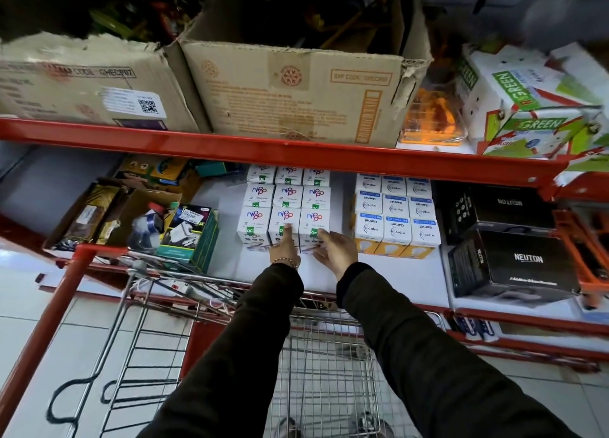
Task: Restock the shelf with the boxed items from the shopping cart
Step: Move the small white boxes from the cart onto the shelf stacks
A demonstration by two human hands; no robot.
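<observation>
Both hands spread: left hand point(284, 250) fingertips on front-row Nippo boxes point(283, 225), right hand point(336, 251) alongside, on shelf point(329, 274).

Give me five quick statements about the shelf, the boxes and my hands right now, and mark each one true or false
1. Both hands are on the front row of white Nippo boxes. True: the left hand and right hand touch the front boxes.
2. The Wipro Garnet boxes stand left of the Nippo boxes. False: they stand to the right.
3. The black Neuton boxes sit at the right end of the same shelf. True.
4. The upper shelf holds only small white boxes. False: it holds large cardboard cartons and Green boxes.
5. The shopping cart is piled with boxes. False: the visible basket part looks empty.
</observation>
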